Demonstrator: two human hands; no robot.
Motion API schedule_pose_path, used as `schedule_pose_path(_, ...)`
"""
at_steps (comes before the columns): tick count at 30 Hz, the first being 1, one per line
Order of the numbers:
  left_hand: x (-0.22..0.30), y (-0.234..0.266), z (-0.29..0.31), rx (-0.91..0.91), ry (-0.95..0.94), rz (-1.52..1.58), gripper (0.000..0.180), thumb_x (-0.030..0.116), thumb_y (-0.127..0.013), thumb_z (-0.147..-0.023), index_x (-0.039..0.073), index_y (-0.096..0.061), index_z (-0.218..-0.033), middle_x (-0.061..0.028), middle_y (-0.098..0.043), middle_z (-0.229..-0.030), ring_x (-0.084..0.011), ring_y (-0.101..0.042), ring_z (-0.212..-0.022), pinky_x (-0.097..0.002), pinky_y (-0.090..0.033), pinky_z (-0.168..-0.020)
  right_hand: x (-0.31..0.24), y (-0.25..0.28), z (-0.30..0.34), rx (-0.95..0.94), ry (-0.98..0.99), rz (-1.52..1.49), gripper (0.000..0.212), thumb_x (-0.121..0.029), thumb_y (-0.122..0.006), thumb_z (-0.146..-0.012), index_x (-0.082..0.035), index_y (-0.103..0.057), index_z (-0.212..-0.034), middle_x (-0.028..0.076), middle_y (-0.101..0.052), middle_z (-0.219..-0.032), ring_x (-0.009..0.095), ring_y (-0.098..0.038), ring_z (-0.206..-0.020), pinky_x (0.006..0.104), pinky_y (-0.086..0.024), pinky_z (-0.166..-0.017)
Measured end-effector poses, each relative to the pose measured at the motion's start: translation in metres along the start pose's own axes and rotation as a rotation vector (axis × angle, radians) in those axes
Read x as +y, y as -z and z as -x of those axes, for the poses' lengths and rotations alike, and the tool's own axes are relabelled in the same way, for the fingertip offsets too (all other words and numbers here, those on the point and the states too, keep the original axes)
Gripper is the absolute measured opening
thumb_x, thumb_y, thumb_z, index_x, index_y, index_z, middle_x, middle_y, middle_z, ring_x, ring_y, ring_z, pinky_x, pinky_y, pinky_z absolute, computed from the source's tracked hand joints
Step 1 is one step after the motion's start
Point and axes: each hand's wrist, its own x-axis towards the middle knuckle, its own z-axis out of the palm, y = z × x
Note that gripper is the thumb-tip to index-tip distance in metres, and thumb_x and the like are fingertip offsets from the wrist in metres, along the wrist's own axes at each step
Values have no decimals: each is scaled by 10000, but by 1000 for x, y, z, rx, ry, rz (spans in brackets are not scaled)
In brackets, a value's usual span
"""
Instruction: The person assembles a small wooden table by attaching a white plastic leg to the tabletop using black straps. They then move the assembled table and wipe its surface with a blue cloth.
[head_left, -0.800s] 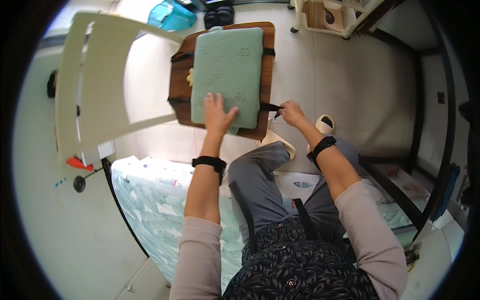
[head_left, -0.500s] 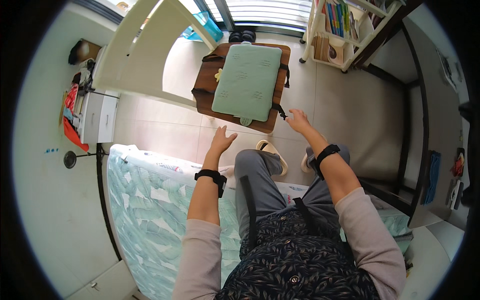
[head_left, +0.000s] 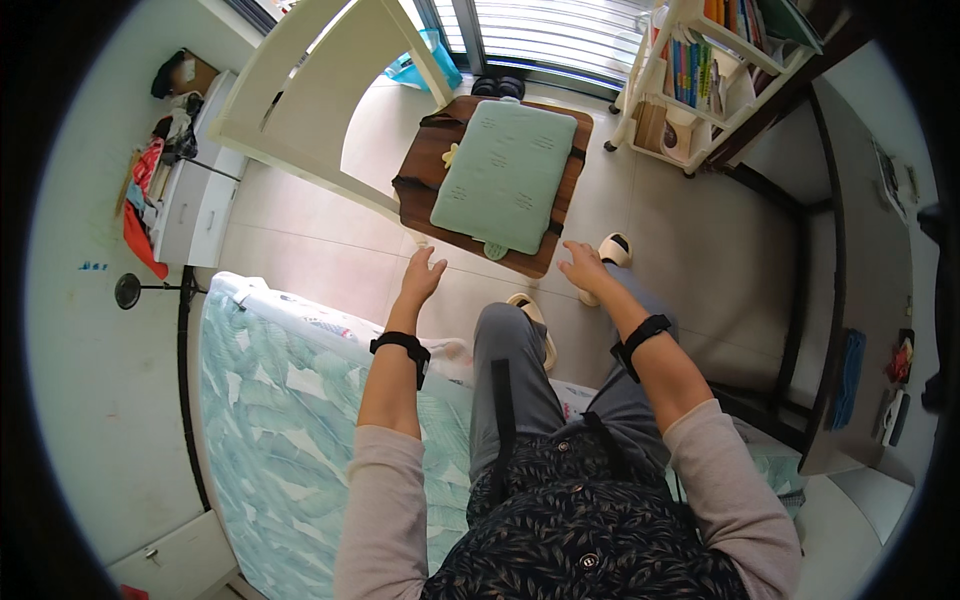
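Cushion (head_left: 505, 175), green, flat on seat (head_left: 418, 160); straps (head_left: 410, 184), dark, presumably there to anchor it; left hand (head_left: 420, 276), right hand (head_left: 584, 268), near seat, empty, loosely spread.

Sage-green rectangular fabric cushion (head_left: 508, 175) — small darker marks in scattered clusters. Brown wooden chair seat (head_left: 428, 160), dark-grained. Curved cream chair back (head_left: 322, 110), plain. Patterned bed sheet (head_left: 275, 400): aqua leaves on white. Black buttoned top (head_left: 545, 535) — fine grey-brown leaf sprigs throughout. Grey cloth trousers (head_left: 537, 375), plain. Pinkish-beige sleeves (head_left: 385, 500), plain. Black wrist bands (head_left: 402, 343), plain.
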Motion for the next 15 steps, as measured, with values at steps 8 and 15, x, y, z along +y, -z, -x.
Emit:
schedule_pose_path(8, -4, 10, -91, 173, -121, -40, 382, 195, -514, -970, -1, -550, -1296, -239, -517, -1360, -385, -472, -1277, -431, -383, -1076, -50, -18, -55, 332, 333, 292, 687, -284, -747, -812, -124, -460, -1415, 210, -303, -1514, 399, -275, -1396, 505, -308, -1117)
schedule_pose_path(15, 22, -13, -156, 233, -176, -113, 573, 374, -575, -952, 52, -455, -1410, -230, -447, -1436, -402, -443, -1293, -447, -375, -1060, -56, -26, -68, 350, 391, 248, 686, -335, -807, -739, -126, -521, -1326, 156, -323, -1486, 377, -258, -1389, 478, -322, -1117)
